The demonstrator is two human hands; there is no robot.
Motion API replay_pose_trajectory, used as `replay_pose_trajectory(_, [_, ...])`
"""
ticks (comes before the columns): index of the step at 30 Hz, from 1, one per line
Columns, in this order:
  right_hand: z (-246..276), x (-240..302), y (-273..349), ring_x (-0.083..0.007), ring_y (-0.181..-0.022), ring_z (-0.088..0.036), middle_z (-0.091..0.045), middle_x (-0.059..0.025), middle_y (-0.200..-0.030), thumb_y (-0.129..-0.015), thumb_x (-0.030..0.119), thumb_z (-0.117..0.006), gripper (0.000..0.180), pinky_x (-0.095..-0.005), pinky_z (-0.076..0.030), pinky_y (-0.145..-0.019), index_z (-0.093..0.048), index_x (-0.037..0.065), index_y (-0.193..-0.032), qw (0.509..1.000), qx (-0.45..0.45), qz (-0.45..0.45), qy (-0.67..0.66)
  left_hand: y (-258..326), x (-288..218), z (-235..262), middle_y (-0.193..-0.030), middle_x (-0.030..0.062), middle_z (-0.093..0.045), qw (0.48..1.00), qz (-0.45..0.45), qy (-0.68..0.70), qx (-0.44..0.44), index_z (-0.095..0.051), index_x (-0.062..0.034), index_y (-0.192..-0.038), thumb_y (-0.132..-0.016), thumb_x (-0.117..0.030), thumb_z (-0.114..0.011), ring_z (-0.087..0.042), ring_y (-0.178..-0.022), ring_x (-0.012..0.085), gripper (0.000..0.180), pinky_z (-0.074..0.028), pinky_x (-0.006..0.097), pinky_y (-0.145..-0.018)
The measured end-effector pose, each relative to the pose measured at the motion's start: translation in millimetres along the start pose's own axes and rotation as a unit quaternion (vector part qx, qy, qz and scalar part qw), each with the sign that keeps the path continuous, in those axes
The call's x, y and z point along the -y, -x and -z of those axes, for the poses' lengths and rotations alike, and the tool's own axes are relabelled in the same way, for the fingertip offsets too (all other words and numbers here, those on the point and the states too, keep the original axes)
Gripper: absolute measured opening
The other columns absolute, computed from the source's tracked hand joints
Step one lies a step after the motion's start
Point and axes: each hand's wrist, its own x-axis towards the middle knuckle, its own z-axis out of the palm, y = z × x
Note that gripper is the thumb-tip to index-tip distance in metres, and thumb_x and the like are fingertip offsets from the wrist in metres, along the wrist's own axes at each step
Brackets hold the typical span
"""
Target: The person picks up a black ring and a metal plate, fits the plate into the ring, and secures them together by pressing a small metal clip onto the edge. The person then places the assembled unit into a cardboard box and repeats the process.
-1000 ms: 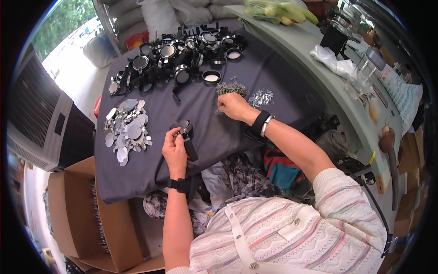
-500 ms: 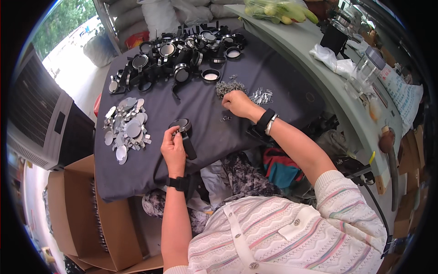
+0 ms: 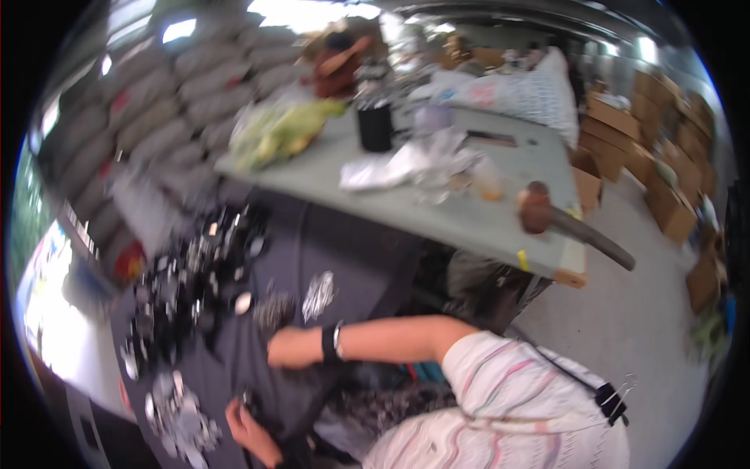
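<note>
A person in a white striped knit top (image 3: 500, 383) works two-handed at a table spread with dark cloth (image 3: 351, 250), the view smeared by motion. The left hand (image 3: 248, 430), at the near side, has its fingers closed on a black part (image 3: 249, 400), whose shape is lost in the blur. The right hand (image 3: 294, 348), a black band (image 3: 331, 344) at its wrist, reaches in from the right, fingers curled narrow; whether they grip anything, one cannot tell.

Just beyond the right hand sits a heap of small grey pieces (image 3: 273, 313); whether the two touch is unclear. To the right of that heap lie bright silver pins (image 3: 319, 295). Flat silvery discs (image 3: 181, 420) form a pile at near left, beside the left hand. Farther off on the left, a large jumble of black fittings (image 3: 187, 285) covers the cloth, with a pale round piece (image 3: 244, 302) between it and the grey heap.

Beyond, a pale green bench (image 3: 305, 166) carries a bag of green vegetables (image 3: 285, 133), a black container (image 3: 375, 129), clear plastic (image 3: 391, 168) and, toward the right end, a mallet (image 3: 536, 209). Stacked sacks (image 3: 156, 82) line the far left; cardboard boxes (image 3: 611, 123) stand far right.
</note>
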Motion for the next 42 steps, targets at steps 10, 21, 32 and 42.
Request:
replay_pose_trajectory(10, [-0.2,-12.8,-7.0,-0.0371,-0.074,-0.062,-0.061,-0.0196,-0.076,-0.073,0.002,-0.055,0.007,-0.0434,-0.049,-0.067,-0.054,-0.002,-0.079,0.982,-0.160,-0.071,-0.070,2.9,-10.3,-3.9,-0.097,0.0159,-0.063,0.999,0.023,-0.023,-0.008,-0.059,0.0059,-0.104,-0.087,-0.004,-0.051,-0.059,-0.089,0.0249,0.021,-0.046,0.033,-0.084])
replay_pose_trajectory(21, [0.8,-16.9,-8.5,-0.0135,-0.046,-0.058,-0.062,-0.0100,-0.065,-0.078,-0.002,-0.057,0.004,-0.0249,-0.042,-0.038,-0.058,-0.004,-0.082,0.672,-0.229,-0.336,-0.618,-0.8,18.7,0.4,-0.078,0.0005,-0.058,0.997,0.072,0.006,-0.024,-0.060,-0.0026,-0.102,-0.091,-0.005,-0.048,-0.048,-0.054,0.0068,0.016,-0.039,0.022,-0.046])
replay_pose_trajectory(32, [-11.3,-2.5,-5.7,-0.0069,-0.056,-0.046,-0.054,-0.0011,-0.073,-0.088,0.004,-0.059,0.005,-0.0208,-0.035,-0.044,-0.055,0.003,-0.085,0.427,-0.270,-0.329,-0.797,-1.2,14.6,-3.3,-0.066,-0.0051,-0.047,0.993,0.076,0.083,-0.015,-0.060,-0.0051,-0.104,-0.093,-0.008,-0.048,-0.037,-0.046,0.0011,0.016,-0.030,0.018,-0.037])
replay_pose_trajectory(42, [-2.5,48.8,-18.2,-0.0085,-0.057,-0.049,-0.054,-0.0005,-0.071,-0.083,0.002,-0.061,0.006,-0.0218,-0.038,-0.050,-0.058,0.001,-0.078,0.654,-0.230,-0.238,-0.680,-2.0,20.7,-2.8,-0.069,-0.0045,-0.051,0.991,0.083,0.101,-0.021,-0.060,-0.0046,-0.103,-0.090,-0.006,-0.051,-0.042,-0.049,0.0012,0.016,-0.033,0.019,-0.039])
